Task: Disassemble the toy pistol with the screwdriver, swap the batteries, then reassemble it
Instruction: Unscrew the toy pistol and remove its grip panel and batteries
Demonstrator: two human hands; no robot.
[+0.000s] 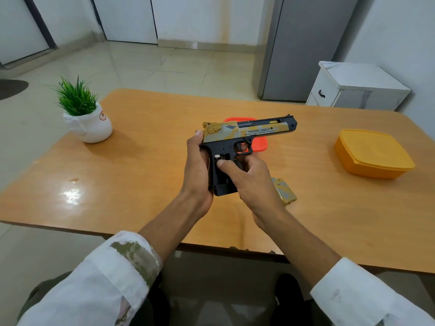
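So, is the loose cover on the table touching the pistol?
Apart. Head view: the cover lies on the table; the pistol is held up, with the right hand between them.

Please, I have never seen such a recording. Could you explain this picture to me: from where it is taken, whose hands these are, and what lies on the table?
No machine here: a person wears a camera on the head, so the one picture looks down at their own arms. The left hand grips the toy pistol at the back of its handle; the right hand holds the front, thumb pressing on the handle's opened side. On the table lie a camouflage cover panel, a yellow box, a red container behind the pistol, and a potted plant.
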